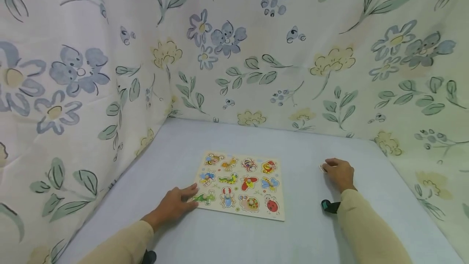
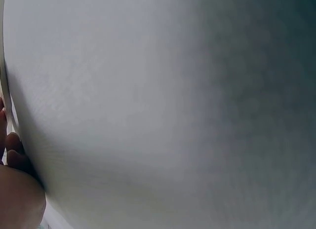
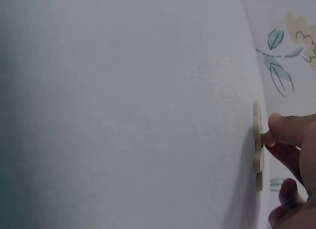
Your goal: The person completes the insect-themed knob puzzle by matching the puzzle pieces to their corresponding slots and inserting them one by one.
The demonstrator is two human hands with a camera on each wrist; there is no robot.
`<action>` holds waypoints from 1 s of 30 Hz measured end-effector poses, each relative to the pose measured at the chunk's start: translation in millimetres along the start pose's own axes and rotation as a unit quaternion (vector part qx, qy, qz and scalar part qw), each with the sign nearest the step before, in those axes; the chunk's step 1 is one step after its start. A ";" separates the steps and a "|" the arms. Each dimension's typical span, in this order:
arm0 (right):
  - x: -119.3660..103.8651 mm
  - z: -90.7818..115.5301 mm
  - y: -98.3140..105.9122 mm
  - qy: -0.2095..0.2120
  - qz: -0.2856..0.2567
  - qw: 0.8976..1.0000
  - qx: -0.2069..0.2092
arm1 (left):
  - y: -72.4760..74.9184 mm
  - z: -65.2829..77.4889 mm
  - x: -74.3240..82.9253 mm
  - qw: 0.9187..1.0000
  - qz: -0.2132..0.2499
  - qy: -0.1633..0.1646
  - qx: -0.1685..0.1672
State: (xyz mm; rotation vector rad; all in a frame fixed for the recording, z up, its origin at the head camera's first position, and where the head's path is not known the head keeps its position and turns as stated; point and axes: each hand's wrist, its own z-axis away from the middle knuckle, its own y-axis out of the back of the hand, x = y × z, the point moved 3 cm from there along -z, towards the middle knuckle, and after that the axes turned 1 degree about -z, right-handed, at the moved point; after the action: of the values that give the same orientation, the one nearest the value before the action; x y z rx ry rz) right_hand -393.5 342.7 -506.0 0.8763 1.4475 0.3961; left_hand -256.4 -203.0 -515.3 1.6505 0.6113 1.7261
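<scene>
A wooden knob puzzle board (image 1: 237, 188) with colourful insect pictures lies flat on the table. My left hand (image 1: 175, 206) touches the board's near left corner with its fingers and thumb extended. Out to the right of the board, my right hand (image 1: 339, 172) pinches a small wooden puzzle piece (image 1: 323, 168) by its knob between thumb and finger. Seen edge-on in the right wrist view, the puzzle piece (image 3: 257, 140) stays apart from the board, its picture side hidden. In the left wrist view only part of the left hand (image 2: 22, 197) shows at the edge.
The table (image 1: 234, 241) has a plain pale cover. A floral curtain (image 1: 256, 84) hangs behind it and along both sides. A dark wrist strap with a small camera (image 1: 327, 206) sits at the right sleeve.
</scene>
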 end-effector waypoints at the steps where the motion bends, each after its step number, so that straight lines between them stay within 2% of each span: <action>1: -0.1 0.7 -0.3 0.000 -0.001 1.000 -0.001 | 0.0 0.4 -0.1 1.000 0.000 0.001 0.000; 6: 2.5 2.5 -1.7 0.003 -0.003 1.000 0.001 | 0.4 1.3 1.2 1.000 0.000 0.002 0.000; 11: 5.2 3.5 -1.0 0.009 -0.008 1.000 0.021 | 0.4 0.4 2.7 1.000 0.003 -0.002 -0.002; 18: -8.5 13.6 9.9 0.009 -0.044 0.998 0.054 | 0.8 0.0 2.2 1.000 0.001 -0.004 -0.002; 23: -24.3 28.5 22.5 0.020 -0.048 0.995 0.089 | 0.4 -1.2 3.6 1.000 0.006 -0.014 0.000; 30: -46.6 63.0 28.4 0.057 -0.050 0.989 0.124 | -1.1 2.0 0.7 1.000 0.001 0.003 -0.001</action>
State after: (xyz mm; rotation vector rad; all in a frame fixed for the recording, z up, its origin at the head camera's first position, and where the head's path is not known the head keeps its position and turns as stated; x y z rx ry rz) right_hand -331.8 310.3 -460.2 0.9870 1.6648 0.1951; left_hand -254.3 -201.9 -515.4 1.6453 0.6107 1.7336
